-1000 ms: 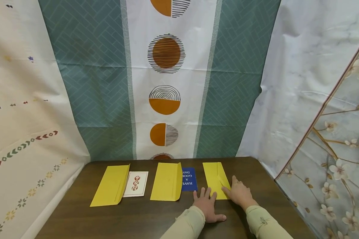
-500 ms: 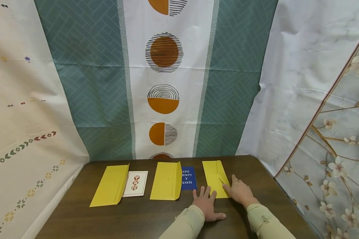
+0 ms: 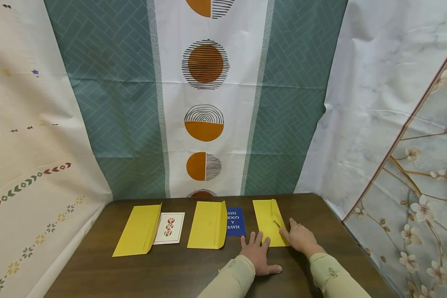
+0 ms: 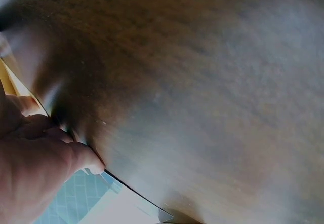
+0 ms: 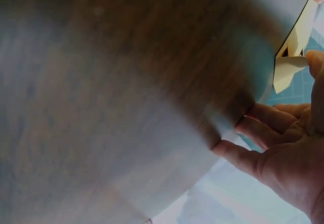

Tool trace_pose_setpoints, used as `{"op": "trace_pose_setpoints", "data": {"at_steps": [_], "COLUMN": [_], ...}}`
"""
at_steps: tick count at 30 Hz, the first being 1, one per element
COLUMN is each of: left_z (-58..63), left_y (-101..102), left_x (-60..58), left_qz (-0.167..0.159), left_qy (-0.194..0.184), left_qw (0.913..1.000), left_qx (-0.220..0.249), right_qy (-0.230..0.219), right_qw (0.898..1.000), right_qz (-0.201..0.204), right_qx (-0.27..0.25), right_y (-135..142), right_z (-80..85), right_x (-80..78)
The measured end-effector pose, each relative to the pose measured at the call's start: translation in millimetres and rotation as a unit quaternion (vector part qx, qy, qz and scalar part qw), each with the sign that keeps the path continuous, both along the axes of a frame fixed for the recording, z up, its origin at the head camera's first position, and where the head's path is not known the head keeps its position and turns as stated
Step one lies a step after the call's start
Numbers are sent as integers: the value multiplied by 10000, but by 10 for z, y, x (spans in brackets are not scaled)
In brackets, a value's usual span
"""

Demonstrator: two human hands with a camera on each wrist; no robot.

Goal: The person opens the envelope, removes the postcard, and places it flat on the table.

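Observation:
A yellow envelope (image 3: 263, 219) lies on the dark table at the right, its long flap (image 3: 276, 224) partly raised along the right side. My right hand (image 3: 303, 239) is beside it, fingers extended onto the tabletop. Its thumb touches the flap, which bends up at the thumb tip in the right wrist view (image 5: 291, 64). My left hand (image 3: 256, 255) rests palm down with fingers spread, fingertips at the envelope's lower left corner. In the left wrist view the left hand (image 4: 38, 158) shows from below against the table.
Two more yellow envelopes (image 3: 138, 229) lie to the left, one of them the middle envelope (image 3: 205, 225). A white card (image 3: 169, 228) with red print sits between them. A blue card (image 3: 236, 222) with white lettering pokes out beside the middle envelope. Patterned cloths hang behind the table (image 3: 164, 273).
My right thumb has shifted slightly to the right and away along the flap, lifting it a bit more. The left hand stays in place.

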State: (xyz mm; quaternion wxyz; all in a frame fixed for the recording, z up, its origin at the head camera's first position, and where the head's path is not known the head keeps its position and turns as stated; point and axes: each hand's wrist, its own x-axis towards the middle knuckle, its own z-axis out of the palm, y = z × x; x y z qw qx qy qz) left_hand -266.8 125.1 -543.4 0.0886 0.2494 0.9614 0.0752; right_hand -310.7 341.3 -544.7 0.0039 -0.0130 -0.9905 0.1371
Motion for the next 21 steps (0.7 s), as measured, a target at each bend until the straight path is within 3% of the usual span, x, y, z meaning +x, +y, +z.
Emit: {"op": "trace_pose_setpoints", "data": {"at_steps": [12,19,21], "left_z": [-122,-136,-137], "left_y": [28,33,38], "left_x": [-86,-96,-96], "left_qz": [52,8,8], "left_qy": [11,80,96], "left_qw": [10000,9999,9999], "left_qx": [-74,-94,-85], "right_qy": [68,861,895], "right_qw": [9991,9952,9943], "right_qz": [34,441,536], "right_qx": [-406,110,234], "right_y": [148,262,274], "right_z": [39,-30,-48], "right_x": [-17,-1,-2]}}
